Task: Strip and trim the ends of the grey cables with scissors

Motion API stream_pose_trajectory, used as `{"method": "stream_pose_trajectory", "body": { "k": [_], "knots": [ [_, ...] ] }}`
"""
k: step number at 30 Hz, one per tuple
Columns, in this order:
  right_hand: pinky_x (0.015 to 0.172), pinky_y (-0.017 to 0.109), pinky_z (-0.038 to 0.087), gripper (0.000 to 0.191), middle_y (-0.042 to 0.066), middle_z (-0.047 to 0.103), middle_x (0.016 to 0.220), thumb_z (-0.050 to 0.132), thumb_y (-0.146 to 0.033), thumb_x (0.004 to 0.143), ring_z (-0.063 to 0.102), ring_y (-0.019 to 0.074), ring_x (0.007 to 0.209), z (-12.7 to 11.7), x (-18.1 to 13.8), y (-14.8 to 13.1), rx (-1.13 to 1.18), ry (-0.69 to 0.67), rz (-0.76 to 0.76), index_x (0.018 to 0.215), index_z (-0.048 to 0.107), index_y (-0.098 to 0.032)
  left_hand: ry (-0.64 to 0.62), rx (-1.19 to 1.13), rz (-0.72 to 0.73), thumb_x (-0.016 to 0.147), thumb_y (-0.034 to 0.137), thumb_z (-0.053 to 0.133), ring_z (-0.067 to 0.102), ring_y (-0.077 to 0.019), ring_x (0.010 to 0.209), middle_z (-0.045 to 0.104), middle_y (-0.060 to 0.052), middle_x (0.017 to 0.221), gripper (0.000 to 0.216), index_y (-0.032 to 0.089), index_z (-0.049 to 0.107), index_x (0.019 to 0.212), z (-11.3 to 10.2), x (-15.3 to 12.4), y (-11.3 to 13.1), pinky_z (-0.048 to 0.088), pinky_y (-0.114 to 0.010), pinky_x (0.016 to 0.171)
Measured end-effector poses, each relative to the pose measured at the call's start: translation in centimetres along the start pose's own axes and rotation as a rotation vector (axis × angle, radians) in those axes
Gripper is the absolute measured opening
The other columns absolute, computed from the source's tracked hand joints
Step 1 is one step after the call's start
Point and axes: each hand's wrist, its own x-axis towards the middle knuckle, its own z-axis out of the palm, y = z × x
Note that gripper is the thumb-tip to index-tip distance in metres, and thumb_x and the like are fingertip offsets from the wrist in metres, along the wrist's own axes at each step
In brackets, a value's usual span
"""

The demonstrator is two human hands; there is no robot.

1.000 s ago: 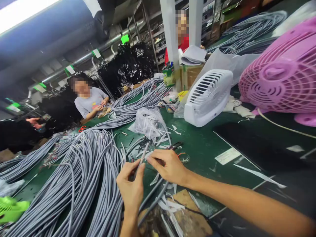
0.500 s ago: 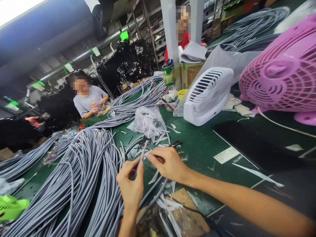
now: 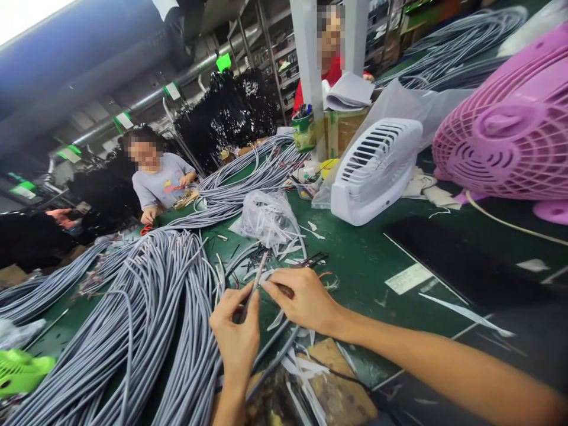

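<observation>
My left hand (image 3: 237,319) pinches a grey cable (image 3: 261,266) between thumb and forefinger. Its end points up and away from me and shows a whitish, stripped-looking length. Close against the cable on the right is my right hand (image 3: 304,296), its thumb and fingers pressed together; what is between them is hidden. A dark tool (image 3: 316,259) shows just beyond the right knuckles, and I cannot make out whether that hand holds it. Many grey cables (image 3: 133,319) lie in a thick bundle left of my hands. White scraps and small black pieces are scattered around the fingertips.
A clear plastic bag (image 3: 266,216) of white strips lies ahead. To the right stand a white fan (image 3: 377,171) and a pink fan (image 3: 506,130), with a black flat panel (image 3: 461,260) nearer me. A co-worker (image 3: 162,177) sits across the green table (image 3: 355,260).
My hands stay nearly in place, the right fingertips shifting slightly at the cable. The co-worker's hand has reached down to the red-handled scissors.
</observation>
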Motion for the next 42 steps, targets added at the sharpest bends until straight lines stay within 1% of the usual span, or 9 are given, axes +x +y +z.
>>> {"method": "stream_pose_trajectory", "body": {
  "k": [8, 17, 20, 23, 26, 31, 36, 38, 42],
  "knots": [
    [0.045, 0.022, 0.026, 0.04, -0.003, 0.043, 0.045, 0.042, -0.027, 0.088, 0.034, 0.0081, 0.042, 0.4, 0.0, 0.2, 0.02, -0.026, 0.047, 0.049, 0.045, -0.017, -0.032, 0.047, 0.057, 0.075, 0.029, 0.06, 0.048, -0.0099, 0.047, 0.059, -0.001, 0.057, 0.018, 0.016, 0.072, 0.076, 0.5, 0.0, -0.1, 0.038, -0.02, 0.044],
    [0.047, 0.023, 0.031, 0.03, 0.001, 0.054, 0.051, 0.044, -0.022, 0.087, 0.043, 0.0103, 0.044, 0.9, -0.7, 0.3, -0.032, 0.128, -0.211, 0.063, 0.061, -0.014, -0.033, 0.036, -0.003, 0.075, 0.03, 0.058, 0.061, -0.016, 0.055, 0.068, -0.006, 0.064, 0.02, 0.015, 0.071, 0.077, 0.2, -0.3, 0.1, 0.048, -0.025, 0.052],
    [0.046, 0.022, 0.031, 0.032, 0.0, 0.052, 0.048, 0.044, -0.022, 0.087, 0.043, 0.0097, 0.043, 1.0, -0.3, 0.3, 0.002, 0.105, -0.159, 0.06, 0.06, -0.014, -0.005, 0.094, 0.067, 0.077, 0.028, 0.056, 0.062, -0.0162, 0.055, 0.069, -0.007, 0.066, 0.02, 0.015, 0.071, 0.077, 0.3, -0.3, 0.1, 0.048, -0.025, 0.053],
    [0.043, 0.021, 0.03, 0.036, -0.001, 0.049, 0.045, 0.045, -0.021, 0.088, 0.04, 0.0085, 0.041, 1.2, -0.1, 0.1, 0.008, 0.106, -0.08, 0.054, 0.057, -0.015, 0.058, 0.191, 0.188, 0.077, 0.024, 0.055, 0.054, -0.0125, 0.044, 0.062, -0.003, 0.054, 0.019, 0.014, 0.071, 0.077, 0.5, -0.1, 0.0, 0.043, -0.023, 0.046],
    [0.044, 0.021, 0.032, 0.032, 0.0, 0.053, 0.049, 0.045, -0.02, 0.088, 0.043, 0.0085, 0.042, 1.6, -0.3, 0.2, -0.035, 0.18, -0.186, 0.06, 0.06, -0.014, 0.097, 0.193, 0.214, 0.076, 0.021, 0.055, 0.053, -0.0115, 0.043, 0.06, -0.002, 0.052, 0.018, 0.014, 0.071, 0.076, 0.6, 0.0, -0.3, 0.043, -0.022, 0.045],
    [0.045, 0.022, 0.034, 0.028, 0.002, 0.059, 0.053, 0.046, -0.02, 0.087, 0.049, 0.0096, 0.045, 2.0, -0.7, 1.0, -0.12, 0.229, -0.37, 0.068, 0.064, -0.012, 0.051, 0.1, 0.102, 0.075, 0.019, 0.055, 0.064, -0.0159, 0.056, 0.07, -0.006, 0.067, 0.016, 0.014, 0.071, 0.078, 0.8, -0.1, -0.8, 0.05, -0.024, 0.054],
    [0.042, 0.02, 0.033, 0.035, 0.0, 0.054, 0.047, 0.045, -0.02, 0.088, 0.044, 0.0081, 0.041, 1.9, 0.2, 0.8, -0.108, 0.151, -0.183, 0.057, 0.059, -0.014, 0.141, 0.391, 0.32, 0.081, 0.017, 0.048, 0.06, -0.017, 0.051, 0.066, -0.008, 0.062, 0.023, 0.01, 0.07, 0.083, 1.5, -0.7, -0.9, 0.045, -0.026, 0.05],
    [0.043, 0.02, 0.033, 0.033, 0.001, 0.055, 0.048, 0.046, -0.019, 0.087, 0.045, 0.0083, 0.041, 1.9, 0.2, 0.6, -0.128, 0.163, -0.168, 0.057, 0.059, -0.013, 0.164, 0.427, 0.366, 0.082, 0.016, 0.047, 0.058, -0.016, 0.049, 0.065, -0.007, 0.061, 0.025, 0.009, 0.07, 0.085, 1.5, -0.7, -0.8, 0.043, -0.025, 0.047],
    [0.047, 0.021, 0.036, 0.026, 0.003, 0.059, 0.052, 0.047, -0.017, 0.086, 0.049, 0.0098, 0.045, 2.2, -0.3, 0.6, -0.169, 0.21, -0.356, 0.067, 0.064, -0.011, 0.139, 0.329, 0.294, 0.078, 0.014, 0.048, 0.059, -0.0147, 0.051, 0.065, -0.006, 0.06, 0.022, 0.011, 0.07, 0.08, 1.1, -0.3, -0.9, 0.045, -0.024, 0.051]
  ]
}}
